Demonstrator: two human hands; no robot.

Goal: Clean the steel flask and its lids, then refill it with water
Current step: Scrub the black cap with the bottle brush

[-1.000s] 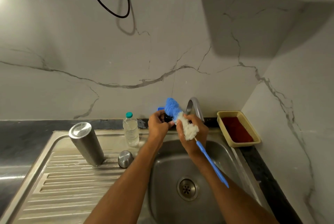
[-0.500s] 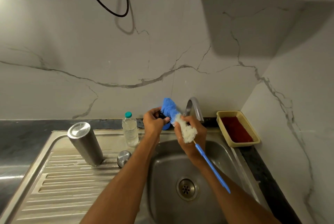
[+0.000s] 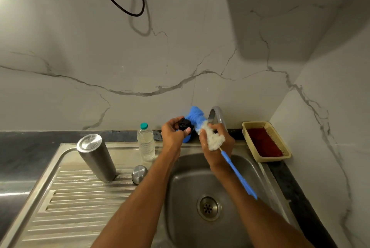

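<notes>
Head view over a steel sink [image 3: 180,217]. The left hand [image 3: 173,134] curls its fingers and thumb around a small black inner lid [image 3: 185,124], held above the basin just beside the tap [image 3: 217,115]. The right hand [image 3: 216,143] grips a bottle brush [image 3: 213,140] at its white bristle section; the blue bristle tip touches the lid and the blue handle runs down over the basin. The steel flask [image 3: 96,157] stands mouth down on the ribbed drainboard [image 3: 80,207], with a steel cap [image 3: 139,174] near it. A plastic water bottle [image 3: 146,143] stands upright behind the cap. A yellow basket [image 3: 268,159] rests on the table [image 3: 24,147], right of the sink.
</notes>
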